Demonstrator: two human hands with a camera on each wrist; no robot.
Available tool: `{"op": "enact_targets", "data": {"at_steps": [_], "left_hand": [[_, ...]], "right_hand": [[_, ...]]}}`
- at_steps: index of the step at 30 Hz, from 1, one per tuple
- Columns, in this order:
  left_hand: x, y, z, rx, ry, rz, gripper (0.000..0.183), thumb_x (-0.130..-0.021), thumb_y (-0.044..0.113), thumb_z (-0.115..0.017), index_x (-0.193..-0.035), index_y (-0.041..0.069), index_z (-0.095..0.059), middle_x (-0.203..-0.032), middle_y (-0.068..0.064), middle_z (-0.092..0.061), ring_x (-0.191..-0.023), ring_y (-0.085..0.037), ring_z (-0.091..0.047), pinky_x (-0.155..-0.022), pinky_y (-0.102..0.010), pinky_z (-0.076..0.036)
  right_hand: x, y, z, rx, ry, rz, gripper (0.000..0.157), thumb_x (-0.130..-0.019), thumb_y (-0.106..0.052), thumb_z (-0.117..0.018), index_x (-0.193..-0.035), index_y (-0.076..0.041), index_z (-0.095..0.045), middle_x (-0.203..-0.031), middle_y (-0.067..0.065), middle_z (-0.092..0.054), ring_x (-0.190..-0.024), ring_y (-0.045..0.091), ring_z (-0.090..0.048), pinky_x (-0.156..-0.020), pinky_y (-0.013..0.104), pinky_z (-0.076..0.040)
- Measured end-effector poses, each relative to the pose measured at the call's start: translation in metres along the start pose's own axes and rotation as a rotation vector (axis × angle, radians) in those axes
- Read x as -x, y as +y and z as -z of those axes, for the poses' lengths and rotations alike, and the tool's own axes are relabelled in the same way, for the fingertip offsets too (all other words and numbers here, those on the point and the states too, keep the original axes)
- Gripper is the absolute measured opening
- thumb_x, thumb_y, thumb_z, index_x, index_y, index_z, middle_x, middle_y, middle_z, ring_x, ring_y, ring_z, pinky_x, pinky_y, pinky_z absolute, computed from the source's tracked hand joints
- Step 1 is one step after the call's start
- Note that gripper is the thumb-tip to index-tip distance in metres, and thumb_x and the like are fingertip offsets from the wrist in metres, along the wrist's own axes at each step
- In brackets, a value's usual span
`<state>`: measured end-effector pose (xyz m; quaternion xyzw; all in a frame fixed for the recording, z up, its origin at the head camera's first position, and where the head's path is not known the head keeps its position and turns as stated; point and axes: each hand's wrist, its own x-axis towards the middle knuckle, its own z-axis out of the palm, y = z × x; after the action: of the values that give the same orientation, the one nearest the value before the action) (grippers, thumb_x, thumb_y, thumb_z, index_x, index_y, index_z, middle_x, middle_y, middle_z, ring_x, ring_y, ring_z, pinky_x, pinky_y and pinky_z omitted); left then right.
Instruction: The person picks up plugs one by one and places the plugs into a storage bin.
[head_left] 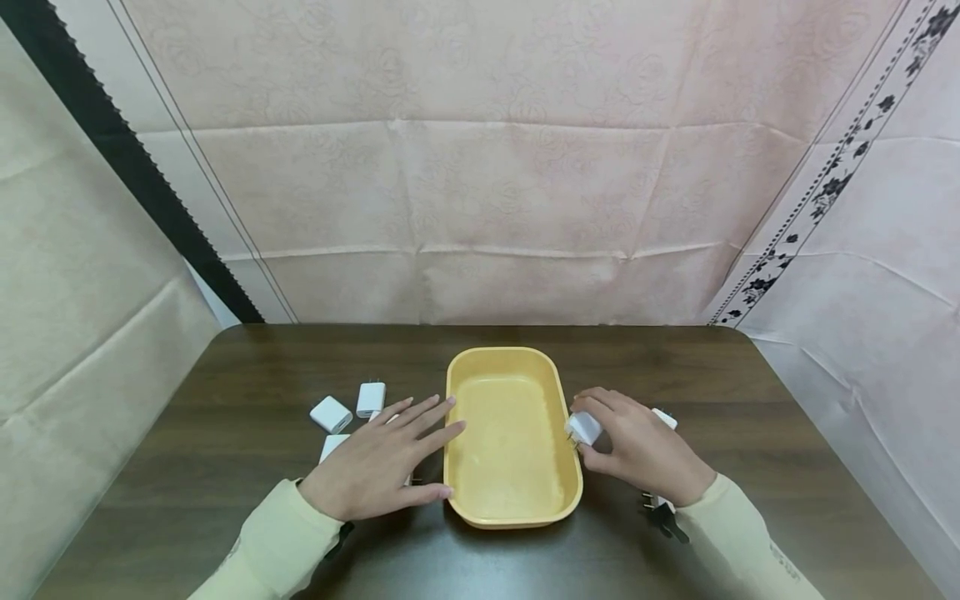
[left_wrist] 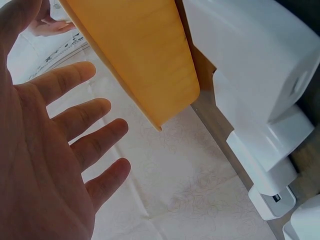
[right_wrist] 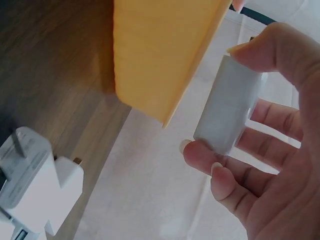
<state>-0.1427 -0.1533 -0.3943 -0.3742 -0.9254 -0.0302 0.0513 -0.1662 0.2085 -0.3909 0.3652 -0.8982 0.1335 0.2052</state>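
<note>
A yellow plastic tray (head_left: 510,442) sits on the table, shown from the side in both wrist views. Between thumb and fingertips, my right hand (head_left: 637,446) pinches a white plug-in charger (head_left: 583,427) at the tray's right rim. That charger (right_wrist: 230,105) is held above table height, its metal prongs pointing toward the tray in the head view. My left hand (head_left: 382,467) has its fingers spread, the tips over the tray's left rim; whether they touch it I cannot tell. Several white chargers (head_left: 331,414) lie beside and partly beneath the left hand.
More white chargers (right_wrist: 30,170) lie on the table to the right, partly hidden by my right hand and wrist in the head view. The brown wooden table (head_left: 262,375) ends at the back against a patterned cloth (head_left: 525,192), with cloth at both sides too.
</note>
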Motion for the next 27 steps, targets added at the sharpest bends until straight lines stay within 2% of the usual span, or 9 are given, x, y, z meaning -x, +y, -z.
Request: {"op": "enact_targets", "data": {"at_steps": [9,14,20,27], "left_hand": [[0.000,0.000,0.000,-0.029,0.026,-0.025,0.073,-0.097,0.071,-0.043,-0.156,0.029,-0.039,-0.166,-0.004,-0.034,-0.152,-0.026,-0.036,-0.122,-0.048,-0.032],[0.000,0.000,0.001,-0.037,0.038,-0.035,0.073,-0.097,0.071,-0.043,-0.156,0.027,-0.041,-0.166,-0.003,-0.033,-0.151,-0.027,-0.037,-0.122,-0.048,-0.032],[0.002,0.000,0.001,-0.044,0.034,-0.038,0.074,-0.098,0.071,-0.040,-0.156,0.025,-0.041,-0.166,-0.003,-0.032,-0.151,-0.026,-0.037,-0.122,-0.048,-0.033],[0.001,0.000,-0.001,-0.031,0.027,-0.028,0.074,-0.097,0.070,-0.044,-0.156,0.027,-0.040,-0.166,-0.003,-0.033,-0.152,-0.027,-0.036,-0.122,-0.049,-0.033]], "right_hand": [[-0.002,-0.013,-0.003,-0.058,0.025,0.055,0.038,-0.072,-0.018,-0.080,-0.108,-0.012,-0.067,-0.115,-0.001,-0.065,-0.099,0.011,-0.066,-0.081,0.028,-0.058],[-0.005,-0.021,-0.003,-0.088,0.030,0.096,0.037,-0.072,-0.015,-0.078,-0.107,-0.009,-0.068,-0.113,-0.001,-0.063,-0.093,0.007,-0.064,-0.077,0.022,-0.056],[-0.007,-0.029,-0.004,-0.095,0.002,0.094,0.036,-0.073,-0.020,-0.081,-0.106,-0.013,-0.068,-0.107,-0.004,-0.063,-0.081,0.004,-0.060,-0.070,0.019,-0.053],[-0.007,-0.035,-0.006,-0.104,-0.044,0.080,0.038,-0.074,-0.023,-0.082,-0.108,-0.014,-0.070,-0.109,-0.005,-0.064,-0.080,0.005,-0.064,-0.068,0.021,-0.055]]}}
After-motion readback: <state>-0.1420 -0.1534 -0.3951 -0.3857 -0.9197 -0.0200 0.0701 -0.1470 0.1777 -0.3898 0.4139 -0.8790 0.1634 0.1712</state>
